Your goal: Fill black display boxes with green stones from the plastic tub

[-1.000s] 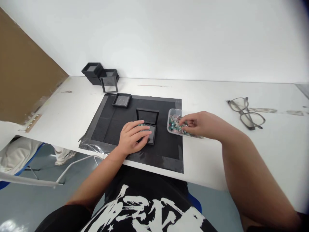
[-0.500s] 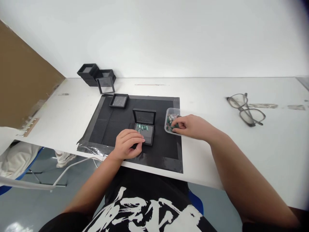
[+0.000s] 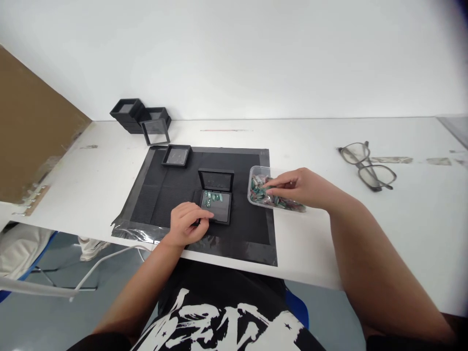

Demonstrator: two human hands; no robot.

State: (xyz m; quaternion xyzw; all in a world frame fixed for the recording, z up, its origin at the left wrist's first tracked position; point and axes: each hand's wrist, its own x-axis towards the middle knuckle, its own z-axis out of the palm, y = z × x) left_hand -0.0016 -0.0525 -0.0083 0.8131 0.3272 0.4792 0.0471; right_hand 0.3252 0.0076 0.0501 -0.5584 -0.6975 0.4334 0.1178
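Observation:
A small black hinged case point(image 3: 229, 204) lies with its lid up on the black mat. Several glossy teal pieces shaped like false nails point(image 3: 214, 197) sit in rows on its grey pad. At the case's lower left corner my left hand point(image 3: 186, 223) is curled, thumb and index finger closed on the edge; its index fingertip touches the pad. My right hand point(image 3: 298, 186) reaches over a clear plastic tub point(image 3: 250, 194) full of similar green and reddish pieces point(image 3: 259, 193). Its thumb and index finger are bent together among them; what lies between the tips is too small to make out.
The black mat point(image 3: 153, 195) is taped to a white table point(image 3: 310, 243). An open black frame point(image 3: 177, 156) lies at the mat's upper left, with stacked black cases point(image 3: 126, 114) behind it. Eyeglasses point(image 3: 367, 165) rest at the right. A white wall rises behind the table.
My right hand has lifted slightly, and more of the tub and its contents shows. My left hand stays at the case's corner, its index finger straighter. The whole view has shifted a little.

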